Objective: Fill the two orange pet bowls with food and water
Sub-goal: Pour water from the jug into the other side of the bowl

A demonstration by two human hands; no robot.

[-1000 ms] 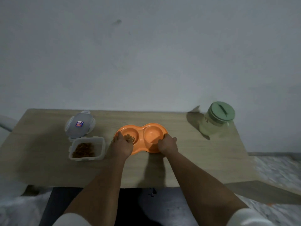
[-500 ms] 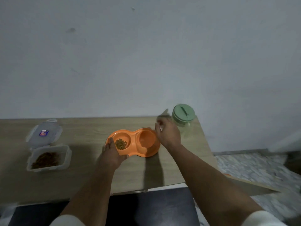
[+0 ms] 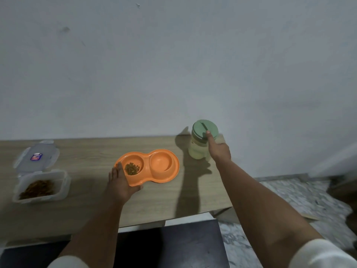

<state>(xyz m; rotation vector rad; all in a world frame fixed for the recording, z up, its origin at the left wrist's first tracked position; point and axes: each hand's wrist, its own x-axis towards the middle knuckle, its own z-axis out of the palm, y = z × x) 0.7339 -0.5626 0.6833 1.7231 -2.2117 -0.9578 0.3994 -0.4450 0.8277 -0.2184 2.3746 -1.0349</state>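
Note:
The orange double pet bowl [image 3: 166, 177] lies near the middle of the wooden table [image 3: 92, 151]. Its left cup holds brown kibble [image 3: 132, 168]; its right cup [image 3: 160, 161] looks dry and bare. My left hand [image 3: 121, 182] grips the bowl's left front rim. To the right stands a pale jug with a green lid [image 3: 202, 144], holding clear liquid. My right hand [image 3: 218, 149] is wrapped around the jug's right side, one finger lying up on the lid.
An open clear food box with kibble [image 3: 41, 187] sits at the table's left, its lid [image 3: 36, 155] lying just behind it. The table's right edge is close beside the jug. A wall rises right behind the table. A dark seat [image 3: 170, 246] is below me.
My right hand left the bowl's rim, travelled right and took hold of the jug. My left hand stayed on the bowl. My view swung to the right.

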